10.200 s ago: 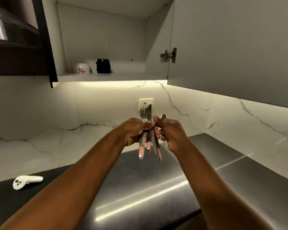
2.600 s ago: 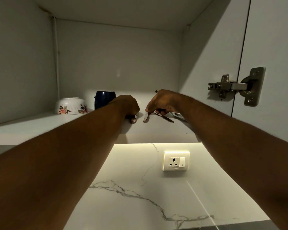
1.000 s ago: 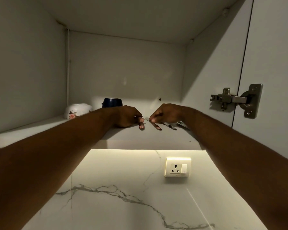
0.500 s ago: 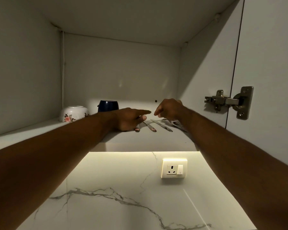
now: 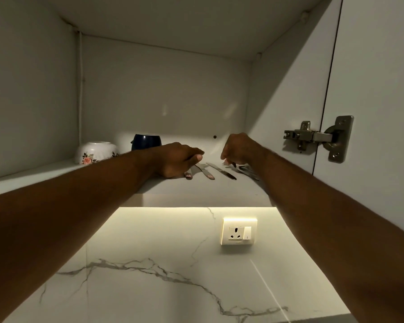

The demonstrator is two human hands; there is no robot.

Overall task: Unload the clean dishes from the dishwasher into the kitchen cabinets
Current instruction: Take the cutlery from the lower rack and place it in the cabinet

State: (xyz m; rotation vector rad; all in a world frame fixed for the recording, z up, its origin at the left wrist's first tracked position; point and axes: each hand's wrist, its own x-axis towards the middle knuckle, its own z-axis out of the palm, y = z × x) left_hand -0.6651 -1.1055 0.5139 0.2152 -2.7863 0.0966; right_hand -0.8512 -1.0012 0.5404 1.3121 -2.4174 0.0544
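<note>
Cabinet shelf (image 5: 196, 190) holds floral bowl (image 5: 96, 152), dark cup (image 5: 146, 141) and laid-out cutlery (image 5: 220, 170).

One bowl (image 5: 96, 152), one mug (image 5: 146, 141) — at least four utensils (image 5: 220, 170)

Home kitchen: open wall cabinet (image 5: 163, 89) with door hinge (image 5: 312, 137); floral bowl (image 5: 95, 152), dark mug (image 5: 146, 141) and cutlery (image 5: 220, 170) on its shelf (image 5: 196, 190); lit marble backsplash (image 5: 161, 241) with wall socket (image 5: 239, 231) below.

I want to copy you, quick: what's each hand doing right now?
Left hand: open, resting on the shelf over one cutlery handle.
Right hand: curled over the other cutlery; whether it grips any cannot be told.
</note>
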